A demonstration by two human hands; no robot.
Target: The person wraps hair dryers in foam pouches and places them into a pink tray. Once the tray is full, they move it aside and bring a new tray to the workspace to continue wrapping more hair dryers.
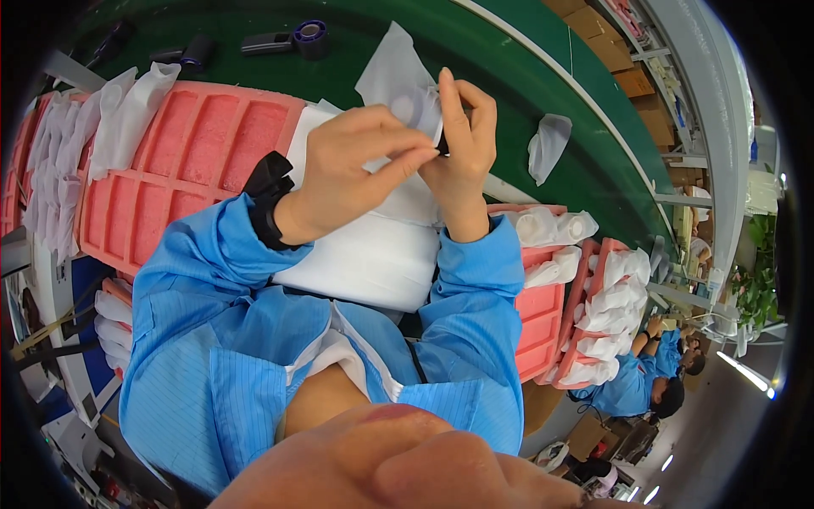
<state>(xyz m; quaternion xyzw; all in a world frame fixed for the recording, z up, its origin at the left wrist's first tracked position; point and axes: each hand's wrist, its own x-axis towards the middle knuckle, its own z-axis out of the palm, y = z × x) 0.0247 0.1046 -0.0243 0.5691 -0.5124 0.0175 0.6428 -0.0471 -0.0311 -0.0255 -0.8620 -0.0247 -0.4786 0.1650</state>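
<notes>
One translucent bag, round object showing through, above green bench: left hand pinching at its lower edge, right hand grasping its side; pink tray at left.

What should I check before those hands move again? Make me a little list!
1. Left hand grip: ok, thumb and fingertip pinched together beside the bag.
2. What's between those fingertips: cannot tell, too small to see.
3. Translucent bag near both hands: ok, the right hand is against it too.
4. Thing inside fully covered: cannot tell, a round shape shows through but fingers hide the lower part.
5. Dark device on the green surface wrapped: not ok, it lies bare.
6. Black wristband on the left wrist: ok, it's on.
</notes>
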